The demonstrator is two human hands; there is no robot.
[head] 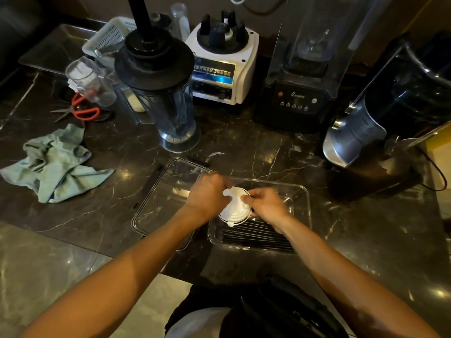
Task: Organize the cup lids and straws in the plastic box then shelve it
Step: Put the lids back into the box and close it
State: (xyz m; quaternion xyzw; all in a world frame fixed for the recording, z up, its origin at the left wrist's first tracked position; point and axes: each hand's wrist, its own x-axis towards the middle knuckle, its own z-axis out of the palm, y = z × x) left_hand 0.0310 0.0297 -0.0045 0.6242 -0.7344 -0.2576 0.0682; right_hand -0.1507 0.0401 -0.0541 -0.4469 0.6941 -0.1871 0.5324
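Both hands meet over a clear rectangular plastic box (302, 191) on the dark marbled stone counter (256, 147). The left hand (207, 196) and the right hand (264, 206) each pinch a side of a stack of white round plastic cup lids (234, 208), fingers curled onto its rim; the stack hangs just above the box's middle. The hands hide the stack's far edge, so the number of lids cannot be told. Black drinking straws (256, 234) lie side by side along the near wall of the box, their right ends covered by the right forearm. A clear flat lid (156, 206) lies beside the box on the left, partly under the left wrist.

Behind, a black blender base (292, 103) reads "Blenders". A white blender base (224, 69) carries a blue label with Chinese characters too blurred to read. A crumpled pale green cloth (56, 167) and red-handled scissors (83, 111) lie to the left.
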